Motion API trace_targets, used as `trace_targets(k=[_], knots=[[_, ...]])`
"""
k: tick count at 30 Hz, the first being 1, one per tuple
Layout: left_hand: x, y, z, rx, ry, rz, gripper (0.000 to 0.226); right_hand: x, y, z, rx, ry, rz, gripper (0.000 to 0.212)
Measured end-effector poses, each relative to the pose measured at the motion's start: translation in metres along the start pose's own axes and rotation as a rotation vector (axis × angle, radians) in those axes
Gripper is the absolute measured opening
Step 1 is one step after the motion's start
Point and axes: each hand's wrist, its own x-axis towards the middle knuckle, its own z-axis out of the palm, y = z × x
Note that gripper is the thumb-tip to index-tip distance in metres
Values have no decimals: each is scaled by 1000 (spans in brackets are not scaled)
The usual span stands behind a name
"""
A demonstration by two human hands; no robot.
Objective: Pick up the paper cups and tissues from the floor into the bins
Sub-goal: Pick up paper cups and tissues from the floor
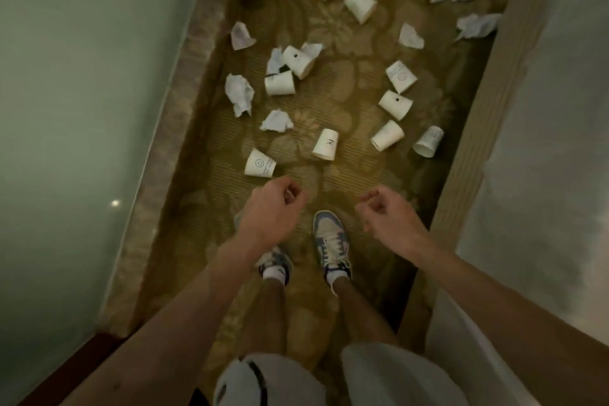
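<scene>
While left hand (273,208) and right hand (387,212) hang loosely curled, empty, cups (325,144) and tissues (276,121) litter the carpet (346,53) beyond.
Just past the left hand lies the nearest cup (259,163).

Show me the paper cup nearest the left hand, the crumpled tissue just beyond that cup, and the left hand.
Paper cup (260,164): head view, on its printed side wall.
Crumpled tissue (276,121): head view, middle of the wad.
Left hand (268,209): head view, back of the hand.
</scene>
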Motion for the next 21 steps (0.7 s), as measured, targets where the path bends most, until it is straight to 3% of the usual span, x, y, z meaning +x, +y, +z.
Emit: trace_targets(k=[6,16,21], knots=[[105,-55,52,-8,-138,-112,15,99,36,23,163,21,244,13],[265,-102,124,-199,-131,-110,17,270,69,68,115,58,181,32],[328,-124,149,-203,-104,-45,13,347,84,83,65,87,110,62]])
